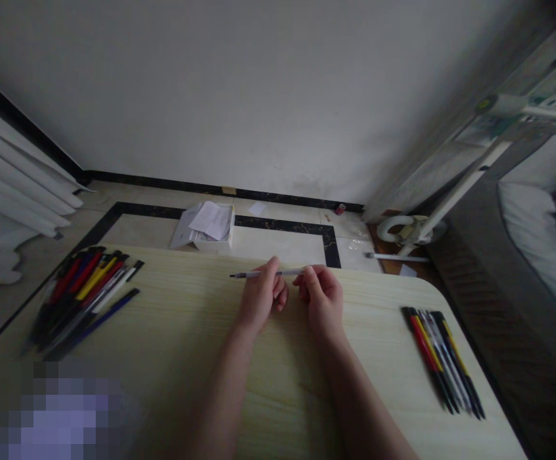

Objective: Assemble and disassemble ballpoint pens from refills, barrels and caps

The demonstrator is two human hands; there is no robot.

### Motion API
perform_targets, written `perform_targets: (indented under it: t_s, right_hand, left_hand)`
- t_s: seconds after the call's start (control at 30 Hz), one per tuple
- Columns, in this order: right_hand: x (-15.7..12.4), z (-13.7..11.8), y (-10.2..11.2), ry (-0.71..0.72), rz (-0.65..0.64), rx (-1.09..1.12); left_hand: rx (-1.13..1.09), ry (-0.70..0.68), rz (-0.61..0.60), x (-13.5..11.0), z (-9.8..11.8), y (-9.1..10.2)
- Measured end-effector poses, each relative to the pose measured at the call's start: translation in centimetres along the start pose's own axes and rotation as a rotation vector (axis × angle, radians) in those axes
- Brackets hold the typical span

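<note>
Between my two hands a slim white pen [289, 273] lies level above the table, its dark tip pointing left. My left hand [261, 291] pinches it near the tip end, thumb on top. At the other end, the thumb and fingers of my right hand [323, 292] close round it, hiding that end. To the left, a loose pile of pens [90, 287] in red, yellow, white, black and blue lies fanned out. On the right, several pens [443, 358] lie side by side in a neat row.
The pale wooden table [177, 306] has a rounded far right corner. Beyond its far edge, a white box [215, 233] with papers stands on the floor. A white metal stand [454, 191] and a grey sofa [488, 268] are at the right; a white curtain [14, 179] hangs left.
</note>
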State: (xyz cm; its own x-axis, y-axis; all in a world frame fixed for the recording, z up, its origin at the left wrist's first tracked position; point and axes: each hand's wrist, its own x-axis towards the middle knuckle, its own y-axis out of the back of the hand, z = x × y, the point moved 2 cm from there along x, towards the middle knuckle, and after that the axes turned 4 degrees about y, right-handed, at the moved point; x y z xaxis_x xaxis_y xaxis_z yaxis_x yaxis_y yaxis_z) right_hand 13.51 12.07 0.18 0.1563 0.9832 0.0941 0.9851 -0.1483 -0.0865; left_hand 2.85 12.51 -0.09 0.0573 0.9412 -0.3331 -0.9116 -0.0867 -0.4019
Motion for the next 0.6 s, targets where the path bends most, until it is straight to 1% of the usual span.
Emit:
perform_targets:
  t_s: [0.2,0.37,0.6]
  right_hand:
    - [-0.01,-0.03,0.00,-0.021,-0.014,0.020]
    - [-0.14,0.03,-0.15,-0.021,0.015,0.059]
    - [-0.21,-0.14,-0.27,-0.024,0.004,0.005]
  left_hand:
    - [-0.025,-0.022,-0.004,-0.02,-0.06,-0.06]
    - [-0.026,-0.014,-0.004,-0.10,-0.01,-0.09]
    - [-0.007,-0.007,-0.062,-0.26,-0.04,-0.18]
